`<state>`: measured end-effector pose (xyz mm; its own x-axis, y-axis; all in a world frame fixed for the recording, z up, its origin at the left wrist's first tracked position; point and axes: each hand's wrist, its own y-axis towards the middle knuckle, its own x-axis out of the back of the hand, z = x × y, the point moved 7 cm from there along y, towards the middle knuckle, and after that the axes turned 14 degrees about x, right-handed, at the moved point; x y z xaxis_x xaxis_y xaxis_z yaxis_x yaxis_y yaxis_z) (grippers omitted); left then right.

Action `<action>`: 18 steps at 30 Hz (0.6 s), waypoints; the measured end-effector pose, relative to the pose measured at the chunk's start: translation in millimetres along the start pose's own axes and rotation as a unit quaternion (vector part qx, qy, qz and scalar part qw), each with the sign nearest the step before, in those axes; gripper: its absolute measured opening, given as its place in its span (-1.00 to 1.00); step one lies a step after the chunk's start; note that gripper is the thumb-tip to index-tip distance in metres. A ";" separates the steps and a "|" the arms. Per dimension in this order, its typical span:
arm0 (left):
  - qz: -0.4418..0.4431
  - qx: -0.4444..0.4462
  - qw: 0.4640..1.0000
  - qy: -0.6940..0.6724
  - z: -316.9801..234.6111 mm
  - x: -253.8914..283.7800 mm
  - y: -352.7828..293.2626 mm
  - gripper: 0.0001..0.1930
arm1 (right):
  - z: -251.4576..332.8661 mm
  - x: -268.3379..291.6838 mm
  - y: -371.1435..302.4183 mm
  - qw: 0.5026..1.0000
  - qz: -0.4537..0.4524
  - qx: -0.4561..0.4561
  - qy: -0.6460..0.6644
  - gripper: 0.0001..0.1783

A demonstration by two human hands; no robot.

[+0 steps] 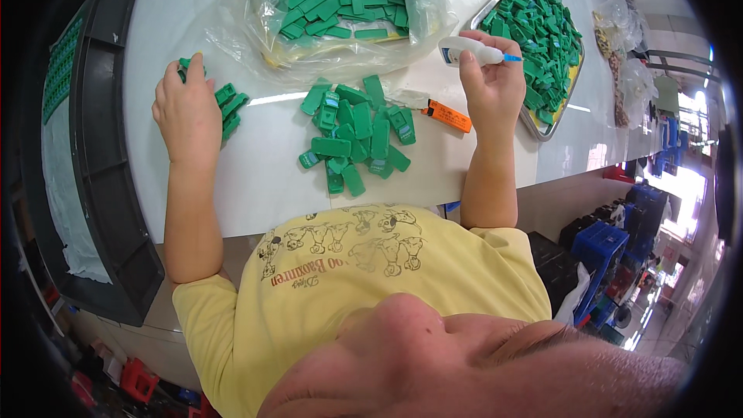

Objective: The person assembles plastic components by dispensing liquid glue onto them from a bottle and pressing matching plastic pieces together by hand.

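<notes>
My right hand (495,89) is closed around a small white squeeze bottle (481,53) with a blue tip, held tilted over the right part of the table. At the left, my left hand (190,120) has its fingers curled down on a small green plastic piece (183,70), partly hidden by the fingertips. Right beside that hand lies a short row of green pieces (231,108). Between my hands a loose heap of green plastic pieces (361,131) is spread on the white table (267,178); some are flat plates, others are shaped like little cars.
An open clear plastic bag (232,11) full of green pieces stands at the back. Back right is a metal-rimmed tray (547,133) piled with more. An orange box cutter (449,115) lies near the heap. A black crate (116,186) stands at the left edge.
</notes>
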<state>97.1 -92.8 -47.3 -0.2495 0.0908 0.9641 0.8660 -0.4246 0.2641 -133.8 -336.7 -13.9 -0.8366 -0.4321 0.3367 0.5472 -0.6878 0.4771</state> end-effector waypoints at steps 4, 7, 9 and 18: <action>0.063 0.005 0.996 -0.070 9.8 -2.9 6.8 -0.66 | 10.3 -14.8 -3.4 0.998 0.014 0.030 0.059 -0.72; 0.109 0.015 0.987 -0.115 10.3 -1.2 9.2 -0.67 | 13.9 -25.9 -6.6 0.996 0.037 0.021 0.076 -0.73; 0.124 0.018 0.985 -0.123 8.2 -1.0 9.6 -0.68 | 15.5 -31.5 -10.0 0.995 0.046 0.022 0.085 -0.72; -0.013 -0.017 0.979 -0.201 2.6 15.1 9.9 -0.80 | 37.2 -66.4 -35.3 0.958 0.116 -0.045 0.259 -0.67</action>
<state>103.0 -93.4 -30.1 -0.0746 0.4464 0.8917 0.8449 -0.4468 0.2943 -96.6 -262.1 -23.0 -0.6053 -0.7953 -0.0338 0.7356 -0.5751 0.3580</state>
